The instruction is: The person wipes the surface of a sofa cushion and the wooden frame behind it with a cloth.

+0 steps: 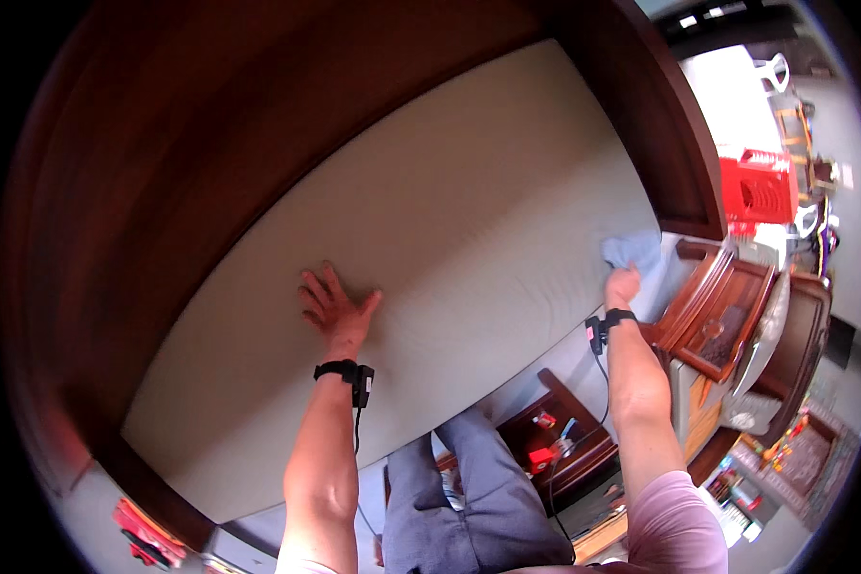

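A wide, pale grey-beige padded seat cushion [430,229] lies in a dark wooden sofa frame before me. With fingers spread, my left hand [339,305] rests on the cushion's left half and holds nothing. My right hand [623,283] grips a light blue cloth [628,250] at the cushion's right end, close to the wooden armrest. Both wrists wear black straps with small boxes and cables.
The sofa's dark wooden back [186,129] rises beyond the cushion, and its armrest [660,129] bounds the right. Carved wooden furniture [725,316] and a red plastic chair [757,186] stand right. A low wooden table [581,459] bearing small items is beside my legs.
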`<state>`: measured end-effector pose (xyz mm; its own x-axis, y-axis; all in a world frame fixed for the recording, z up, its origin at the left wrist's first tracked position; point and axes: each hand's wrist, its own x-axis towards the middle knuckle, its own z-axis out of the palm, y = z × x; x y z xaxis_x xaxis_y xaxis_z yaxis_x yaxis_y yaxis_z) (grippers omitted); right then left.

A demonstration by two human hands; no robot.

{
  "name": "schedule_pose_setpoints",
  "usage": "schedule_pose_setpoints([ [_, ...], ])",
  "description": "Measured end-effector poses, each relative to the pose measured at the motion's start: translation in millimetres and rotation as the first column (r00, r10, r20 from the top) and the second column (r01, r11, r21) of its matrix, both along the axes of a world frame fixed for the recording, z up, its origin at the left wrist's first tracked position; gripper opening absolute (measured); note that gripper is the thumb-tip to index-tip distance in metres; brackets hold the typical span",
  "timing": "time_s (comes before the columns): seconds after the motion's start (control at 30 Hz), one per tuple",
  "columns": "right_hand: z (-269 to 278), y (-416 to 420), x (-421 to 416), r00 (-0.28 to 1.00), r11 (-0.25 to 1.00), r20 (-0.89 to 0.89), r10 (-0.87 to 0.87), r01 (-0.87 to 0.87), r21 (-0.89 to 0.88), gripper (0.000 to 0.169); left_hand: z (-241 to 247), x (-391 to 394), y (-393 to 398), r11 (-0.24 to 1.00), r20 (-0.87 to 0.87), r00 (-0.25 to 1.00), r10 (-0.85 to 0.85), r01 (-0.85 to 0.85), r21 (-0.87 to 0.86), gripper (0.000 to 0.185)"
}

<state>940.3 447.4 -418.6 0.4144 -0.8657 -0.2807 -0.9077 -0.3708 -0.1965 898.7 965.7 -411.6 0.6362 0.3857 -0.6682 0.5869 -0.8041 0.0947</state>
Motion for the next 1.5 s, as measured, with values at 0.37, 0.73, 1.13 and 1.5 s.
schedule_pose_setpoints([
  [0.37, -23, 406, 50, -0.409, -0.459, 0.530, 0.743, -0.887, -0.040, 0.045, -37, -3, -5, 0.990, -0.219, 0.967, -0.128, 0.113, -0.082, 0.130],
  [0.73, -66, 287, 262, -0.455, -0.397, 0.204, 0.867, -0.877, -0.271, 0.046, -15, -12, -1, 1.000, -0.011, 1.000, 0.016, -0.016, 0.007, 0.132],
  [1.13, -62, 233, 189, -0.272, -0.187, 0.385, 0.882, -0.952, -0.243, 0.045, -13, -9, -4, 0.999, -0.052, 0.998, 0.018, -0.016, 0.033, 0.135],
  [1.5, -44, 225, 135, -0.083, -0.039, 0.343, 0.936, -0.990, -0.133, 0.045, -16, -13, -3, 0.994, 0.086, 0.996, -0.028, 0.019, 0.103, 0.118],
])
